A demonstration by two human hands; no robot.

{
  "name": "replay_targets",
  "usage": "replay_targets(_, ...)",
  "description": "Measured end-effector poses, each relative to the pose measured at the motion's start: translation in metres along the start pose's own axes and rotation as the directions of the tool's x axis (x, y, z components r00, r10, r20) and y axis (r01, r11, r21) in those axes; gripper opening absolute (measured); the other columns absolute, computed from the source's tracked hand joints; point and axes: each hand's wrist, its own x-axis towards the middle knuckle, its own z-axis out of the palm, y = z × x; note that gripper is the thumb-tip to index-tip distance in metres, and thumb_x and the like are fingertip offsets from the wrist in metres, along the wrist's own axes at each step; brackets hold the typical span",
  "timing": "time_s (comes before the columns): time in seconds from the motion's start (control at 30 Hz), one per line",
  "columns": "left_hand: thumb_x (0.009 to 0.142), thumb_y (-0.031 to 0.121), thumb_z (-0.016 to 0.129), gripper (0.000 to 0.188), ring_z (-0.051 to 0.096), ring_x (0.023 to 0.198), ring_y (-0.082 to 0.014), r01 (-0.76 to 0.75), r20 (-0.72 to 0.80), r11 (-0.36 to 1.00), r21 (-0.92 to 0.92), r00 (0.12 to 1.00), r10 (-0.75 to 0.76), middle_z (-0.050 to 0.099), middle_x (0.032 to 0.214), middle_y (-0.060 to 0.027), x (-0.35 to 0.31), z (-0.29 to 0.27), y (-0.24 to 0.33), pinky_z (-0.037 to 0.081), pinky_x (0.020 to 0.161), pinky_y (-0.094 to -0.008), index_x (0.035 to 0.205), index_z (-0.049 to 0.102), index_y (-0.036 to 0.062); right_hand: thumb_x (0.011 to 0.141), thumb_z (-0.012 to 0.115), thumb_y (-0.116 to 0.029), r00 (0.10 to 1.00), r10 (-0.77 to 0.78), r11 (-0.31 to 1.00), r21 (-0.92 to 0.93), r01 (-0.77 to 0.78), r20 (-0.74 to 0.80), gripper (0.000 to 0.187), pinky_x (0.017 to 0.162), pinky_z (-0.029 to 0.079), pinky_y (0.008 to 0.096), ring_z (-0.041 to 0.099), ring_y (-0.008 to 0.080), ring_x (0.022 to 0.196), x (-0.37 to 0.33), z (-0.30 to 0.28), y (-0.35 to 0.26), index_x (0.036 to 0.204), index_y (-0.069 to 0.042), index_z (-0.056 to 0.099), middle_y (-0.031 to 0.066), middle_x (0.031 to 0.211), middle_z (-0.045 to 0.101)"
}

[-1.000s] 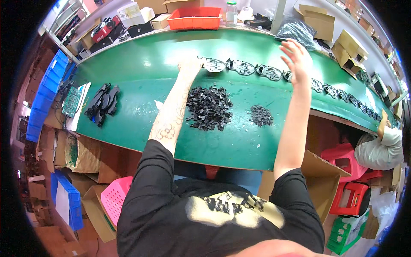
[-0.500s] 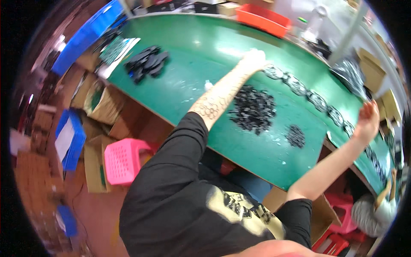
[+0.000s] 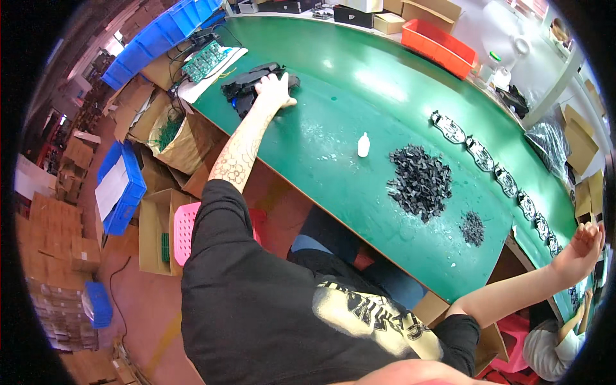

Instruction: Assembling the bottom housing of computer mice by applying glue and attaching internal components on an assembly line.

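Note:
My left hand (image 3: pixel 274 93) reaches over a heap of black curved plastic shells (image 3: pixel 244 83) at the table's far left. Its fingers are spread on top of the heap, the thumb standing apart. At the far right, my right hand (image 3: pixel 579 249) is raised near the end of a row of housings, its fingers loosely bent and nothing visible in them. That row of black-and-silver housings (image 3: pixel 479 154) runs along the green table (image 3: pixel 333 141). A white dropper bottle (image 3: pixel 364 145) stands upright mid-table, beside a large pile of small black parts (image 3: pixel 420 183).
A smaller pile of tiny black pieces (image 3: pixel 473 228) lies toward the front edge. Behind stands a red bin (image 3: pixel 438 48); at the left are green circuit boards (image 3: pixel 204 62) and blue bins (image 3: pixel 160 42). A pink stool (image 3: pixel 186 231) is below. Another person (image 3: pixel 555 350) sits at right.
My left hand has swung from the far end of the housing row leftward to the black shells. My right hand has shifted outward to the right. The view has turned, and the bottle now shows fully.

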Motion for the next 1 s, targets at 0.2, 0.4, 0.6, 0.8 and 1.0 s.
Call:
replay_targets(0.2, 0.081, 0.037, 0.061, 0.07, 0.047, 0.111, -0.0463, 0.08, 0.048, 0.997, 0.0, 0.996, -0.08, 0.043, 0.126, -0.027, 0.018, 0.014, 0.016, 0.055, 0.061, -0.0538, 0.141, 0.031, 0.0168, 0.092, 0.046, -0.008, 0.952, -0.063, 0.998, 0.042, 0.053, 0.301, 0.021, 0.062, 0.03, 0.0278, 0.037, 0.0144, 0.068, -0.057, 0.091, -0.018, 0.105, 0.003, 0.058, 0.0032, 0.069, 0.041)
replay_targets(0.4, 0.087, 0.02, 0.053, 0.051, 0.049, 0.106, -0.0522, 0.183, -0.057, 0.969, 0.165, 0.983, -0.176, 0.045, 0.12, -0.0352, 0.028, 0.033, 0.036, 0.052, 0.047, -0.0582, 0.135, 0.039, 0.0091, 0.088, 0.053, -0.009, 0.854, 0.046, 0.981, -0.185, 0.06, 0.518, 0.011, 0.052, 0.035, 0.0246, 0.046, 0.0148, 0.055, -0.135, 0.14, -0.01, 0.091, 0.001, 0.056, 0.0065, 0.062, 0.052)
replay_targets(0.6, 0.087, 0.021, 0.053, 0.03, 0.066, 0.084, -0.0335, -0.025, -0.312, 0.997, -0.078, 0.95, 0.0, 0.063, 0.094, -0.0211, 0.008, 0.004, 0.001, 0.056, 0.059, -0.0433, 0.108, 0.048, 0.0014, 0.09, 0.053, -0.009, 0.882, 0.319, 0.938, -0.246, -0.243, 0.345, 0.012, 0.051, 0.036, 0.0224, 0.046, 0.0135, 0.056, -0.191, 0.111, -0.005, 0.094, 0.002, 0.055, 0.0058, 0.061, 0.049)
replay_targets(0.8, 0.085, 0.012, 0.051, 0.018, 0.065, 0.08, -0.0331, 0.016, -0.498, 0.95, -0.313, 0.849, -0.178, 0.063, 0.089, -0.0178, -0.089, -0.081, -0.047, 0.052, 0.069, -0.0376, 0.1, 0.049, 0.0006, 0.088, 0.055, -0.012, 0.774, 0.619, 0.783, -0.026, -0.622, 0.134, 0.017, 0.051, 0.038, 0.0237, 0.047, 0.0138, 0.056, -0.249, 0.103, 0.018, 0.097, 0.003, 0.056, 0.0046, 0.063, 0.048)
replay_targets(1.0, 0.079, -0.002, 0.059, 0.047, 0.053, 0.105, -0.0201, -0.331, -0.372, -0.275, -0.903, 0.921, 0.114, 0.054, 0.117, -0.0108, -0.257, -0.078, 0.053, 0.041, 0.095, -0.0359, 0.124, 0.044, -0.002, 0.081, 0.064, -0.018, 0.479, 0.828, 0.492, 0.033, -0.87, 0.29, 0.062, 0.081, 0.047, 0.0283, 0.057, 0.0208, 0.101, -0.284, 0.165, 0.022, 0.135, -0.005, 0.037, 0.0144, 0.116, 0.054)
